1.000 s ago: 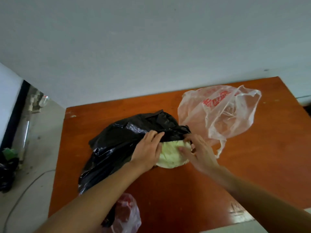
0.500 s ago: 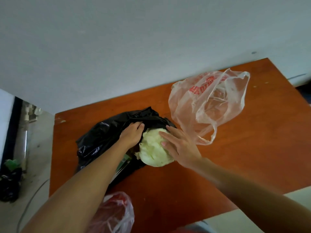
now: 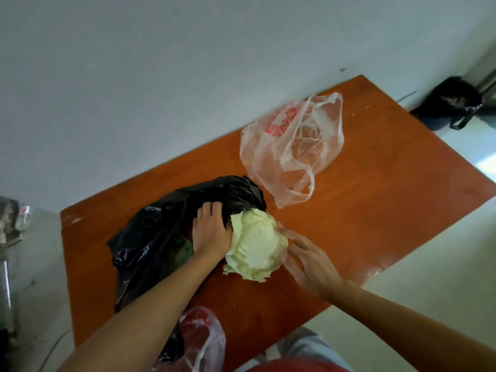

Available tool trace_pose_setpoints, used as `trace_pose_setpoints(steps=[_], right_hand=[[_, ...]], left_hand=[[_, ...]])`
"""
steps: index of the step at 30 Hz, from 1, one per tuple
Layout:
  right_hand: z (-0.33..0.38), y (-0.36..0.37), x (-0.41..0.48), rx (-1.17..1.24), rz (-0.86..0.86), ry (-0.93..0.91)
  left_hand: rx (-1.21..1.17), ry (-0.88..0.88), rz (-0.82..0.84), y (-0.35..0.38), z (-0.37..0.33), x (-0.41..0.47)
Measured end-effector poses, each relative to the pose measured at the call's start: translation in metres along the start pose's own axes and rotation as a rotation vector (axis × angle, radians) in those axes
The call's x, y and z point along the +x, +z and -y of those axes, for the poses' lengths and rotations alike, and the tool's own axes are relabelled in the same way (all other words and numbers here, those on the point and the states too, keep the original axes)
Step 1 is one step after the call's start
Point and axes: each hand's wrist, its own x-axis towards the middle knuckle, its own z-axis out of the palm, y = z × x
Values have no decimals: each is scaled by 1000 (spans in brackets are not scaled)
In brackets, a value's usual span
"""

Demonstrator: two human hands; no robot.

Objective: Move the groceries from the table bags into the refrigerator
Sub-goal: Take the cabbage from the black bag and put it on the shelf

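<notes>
Judging by the table (image 3: 375,210), the task is only beginning: the cabbage (image 3: 255,245) is lying at the mouth of the black bag (image 3: 166,224), and no refrigerator is showing. It is sitting between the two grips. The left grip (image 3: 212,232) is curling onto the bag's plastic beside it; the right grip (image 3: 306,261), fingers straight, is touching its other side.

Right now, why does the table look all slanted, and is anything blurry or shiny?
Head view: the wide lens and tipped camera make the table look slanted; the right hand beside the cabbage is blurry; the left hand on the black bag looks sharper; glare shines on the table's near right corner and on the bag's wrinkles.
</notes>
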Motion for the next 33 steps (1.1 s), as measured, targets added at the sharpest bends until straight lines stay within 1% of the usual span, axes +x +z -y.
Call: trace_pose_setpoints(steps=[2, 4, 5, 6, 8, 10, 12, 14, 15, 17, 18, 20, 21, 22, 24, 27, 30, 33], right_hand=[[8, 10, -11, -3, -5, 26], [14, 16, -28, -19, -8, 43], [16, 18, -38, -13, -16, 59], [17, 18, -48, 8, -38, 96], [22, 14, -59, 75, -124, 253], [27, 7, -57, 152, -239, 432], [30, -4, -45, 144, -349, 526], [38, -17, -27, 83, -410, 527], [44, -22, -17, 50, -397, 504], [54, -24, 0, -33, -287, 425], [57, -21, 8, -74, -202, 395], [56, -12, 17, -125, -34, 396], [53, -7, 18, -151, 10, 403], [50, -4, 17, -176, 17, 402], [44, -3, 9, -202, -32, 381], [38, -10, -8, -177, -107, 405], [31, -24, -19, -14, -160, 594], [21, -33, -28, 186, -197, 787]], left_hand=[[-29, 25, -66, 1, 3, -17], [-106, 61, -88, 3, 4, -34], [-156, 90, -58, 5, 4, -45], [-198, 105, 6, 7, 3, -56], [-251, 114, 141, 12, -2, -73], [-276, 140, 176, 18, -8, -80], [-300, 170, 178, 19, -13, -76], [-395, 221, 164, 18, -11, -70], [-455, 256, 147, 16, -7, -68], [-540, 305, 106, 14, 1, -66], [-577, 296, 103, 14, 4, -65], [-654, 224, 113, 16, 6, -64], [-681, 177, 113, 19, 6, -64], [-705, 125, 117, 22, 6, -62], [-731, 20, 161, 31, 10, -60], [-758, -107, 304, 46, 10, -57], [-784, -126, 446, 55, -7, -60], [-910, -97, 530, 58, -40, -70]])
